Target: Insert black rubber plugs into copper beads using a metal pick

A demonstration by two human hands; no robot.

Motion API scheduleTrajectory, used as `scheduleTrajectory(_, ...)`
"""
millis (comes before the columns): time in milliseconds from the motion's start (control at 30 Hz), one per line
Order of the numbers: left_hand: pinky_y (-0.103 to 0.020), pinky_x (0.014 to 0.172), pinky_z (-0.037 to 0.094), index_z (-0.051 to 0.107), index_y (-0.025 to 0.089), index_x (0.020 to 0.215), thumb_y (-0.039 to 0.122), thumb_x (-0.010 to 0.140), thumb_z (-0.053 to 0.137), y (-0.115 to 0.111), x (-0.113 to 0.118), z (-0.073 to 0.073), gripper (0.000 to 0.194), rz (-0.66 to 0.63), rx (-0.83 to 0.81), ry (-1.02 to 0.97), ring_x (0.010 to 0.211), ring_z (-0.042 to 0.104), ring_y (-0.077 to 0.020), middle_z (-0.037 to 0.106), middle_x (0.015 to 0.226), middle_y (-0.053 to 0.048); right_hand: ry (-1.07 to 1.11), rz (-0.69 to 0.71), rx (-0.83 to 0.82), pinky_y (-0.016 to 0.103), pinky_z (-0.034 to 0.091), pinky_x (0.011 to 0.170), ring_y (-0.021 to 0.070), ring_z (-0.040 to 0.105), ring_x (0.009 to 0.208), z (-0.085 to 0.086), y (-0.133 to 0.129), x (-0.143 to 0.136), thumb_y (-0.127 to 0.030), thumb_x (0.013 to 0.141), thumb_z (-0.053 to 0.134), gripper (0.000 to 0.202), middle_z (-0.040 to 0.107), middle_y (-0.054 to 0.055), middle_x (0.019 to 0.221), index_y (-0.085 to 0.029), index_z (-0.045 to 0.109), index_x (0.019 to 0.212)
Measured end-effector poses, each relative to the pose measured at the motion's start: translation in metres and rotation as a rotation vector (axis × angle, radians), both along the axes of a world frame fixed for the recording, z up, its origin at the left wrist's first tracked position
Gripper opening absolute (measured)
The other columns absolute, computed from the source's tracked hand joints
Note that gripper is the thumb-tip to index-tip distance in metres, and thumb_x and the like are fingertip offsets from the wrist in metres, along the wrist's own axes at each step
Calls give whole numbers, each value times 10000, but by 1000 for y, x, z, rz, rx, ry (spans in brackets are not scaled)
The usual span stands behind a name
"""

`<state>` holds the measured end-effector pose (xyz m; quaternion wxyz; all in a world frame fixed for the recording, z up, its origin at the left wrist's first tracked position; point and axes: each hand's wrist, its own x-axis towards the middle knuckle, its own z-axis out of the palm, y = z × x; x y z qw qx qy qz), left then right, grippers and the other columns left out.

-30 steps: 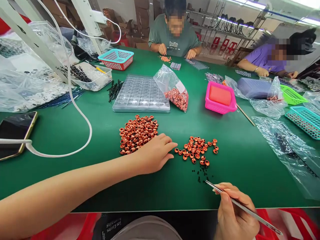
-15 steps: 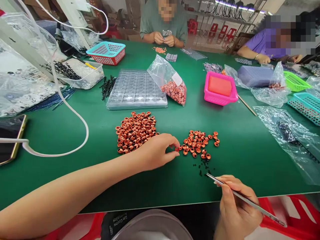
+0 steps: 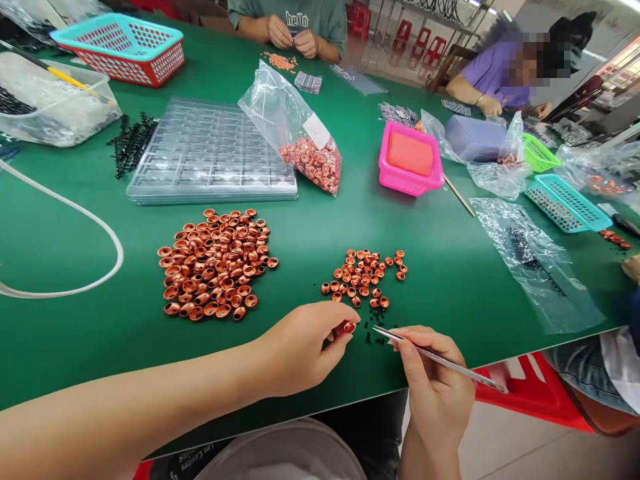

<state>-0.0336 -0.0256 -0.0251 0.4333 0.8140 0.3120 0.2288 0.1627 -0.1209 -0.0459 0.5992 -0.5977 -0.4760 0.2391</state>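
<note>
Over there, "hello" reads across a shirt beyond the left hand, fingertips pinching a copper-coloured piece.

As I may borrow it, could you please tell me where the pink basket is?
In the head view, the pink basket sits right of centre, between the bagged orange pieces and the thin stick.

The word "hello" stands in pale lowercase letters across the front of the grey-green short-sleeved shirt of the person across the table. White lettering on the black item at the bottom edge reads "Les Con…", the rest unclear. Any print on the white rectangular label of the clear plastic bag is unreadable.
</note>
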Motion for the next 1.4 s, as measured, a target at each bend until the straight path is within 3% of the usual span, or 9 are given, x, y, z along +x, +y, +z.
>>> scheduleTrajectory(267, -219, 711, 489, 639, 140, 1128, 132, 935, 520, 5, -5, -3, 227, -27, 10, -125, 720, 591, -112, 661, 841, -17, 19, 4, 16, 297, 604, 723, 173, 709, 854, -3, 5, -3, -115, 844, 693, 158, 734, 25, 899, -228, 660, 949)
scheduleTrajectory(533, -193, 681, 478, 639, 168, 956, 143, 894, 643, 7, -4, -2, 67, -9, -60, -84, 683, 598, -94, 650, 797, 24, 12, 33, 56, 315, 589, 728, 175, 704, 839, 0, 4, -4, -77, 843, 673, 184, 737, 20, 883, -222, 659, 956)
scheduleTrajectory(900, -199, 647, 446, 596, 189, 870, 210, 874, 687, 5, -1, -5, 94, 0, -45, -36, 674, 584, -97, 632, 769, 47, 70, 62, 121, 344, 573, 696, 184, 704, 801, 4, 7, -5, -85, 847, 662, 157, 733, 22, 839, -219, 659, 929)
scheduleTrajectory(1067, -210, 640, 449, 585, 192, 852, 229, 886, 645, 4, -2, -3, 79, 1, -49, 1, 670, 583, -106, 635, 764, 44, -22, -53, 178, 335, 569, 667, 174, 693, 752, 7, 4, 9, -72, 831, 669, 166, 712, 6, 794, -219, 662, 909)
scheduleTrajectory(1400, -197, 646, 457, 593, 200, 851, 249, 892, 645, 5, -3, -1, 82, 6, -96, 4, 669, 586, -101, 643, 768, 47, -153, -21, -21, 303, 573, 654, 170, 702, 786, -1, -4, 26, -122, 847, 678, 125, 724, 10, 843, -227, 653, 911)
